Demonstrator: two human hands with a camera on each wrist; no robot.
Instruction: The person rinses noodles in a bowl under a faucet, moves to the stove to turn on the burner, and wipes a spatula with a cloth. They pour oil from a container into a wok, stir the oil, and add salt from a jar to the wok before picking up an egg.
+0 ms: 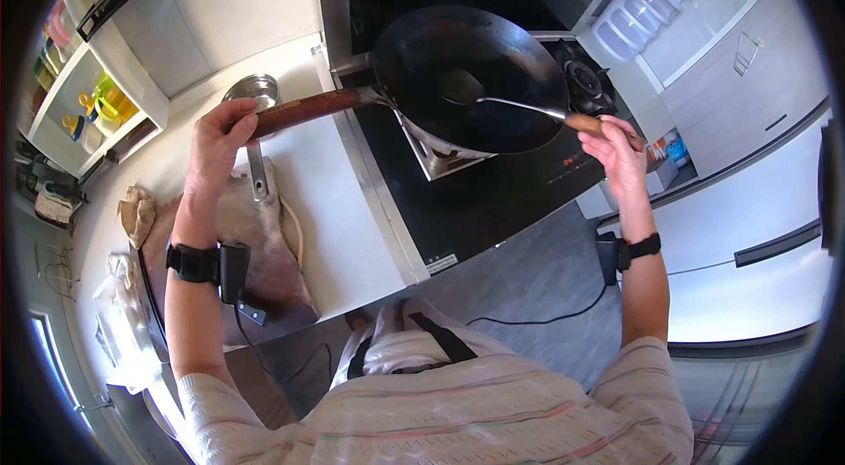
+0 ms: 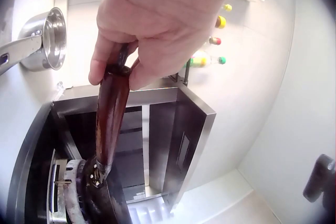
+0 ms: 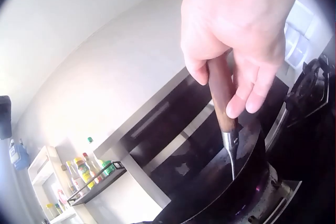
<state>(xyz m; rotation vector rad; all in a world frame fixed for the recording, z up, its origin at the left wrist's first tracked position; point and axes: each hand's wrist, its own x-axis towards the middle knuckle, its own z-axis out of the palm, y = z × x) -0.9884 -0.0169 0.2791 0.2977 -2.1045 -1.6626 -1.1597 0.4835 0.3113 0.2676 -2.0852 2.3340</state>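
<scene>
A large dark wok (image 1: 519, 60) sits over the left burner of the black stove. My left hand (image 1: 220, 143) grips the end of its brown wooden handle (image 1: 308, 110); the left wrist view shows thumb and fingers around the handle's tip. With my right hand (image 1: 620, 157) I hold a ladle (image 1: 519, 106) by its wooden handle (image 3: 221, 95). The ladle's dark rounded head (image 1: 462, 86) is inside the wok, near its middle. In the right wrist view its metal shaft passes down behind the wok's near rim.
Left of the wok, a small steel saucepan (image 1: 255, 88) stands on the white counter (image 1: 339, 227), its handle toward me. A brownish board (image 1: 273, 245) lies nearer. A second burner (image 1: 585, 82) is to the right. Bottles (image 3: 84, 171) line a wall shelf.
</scene>
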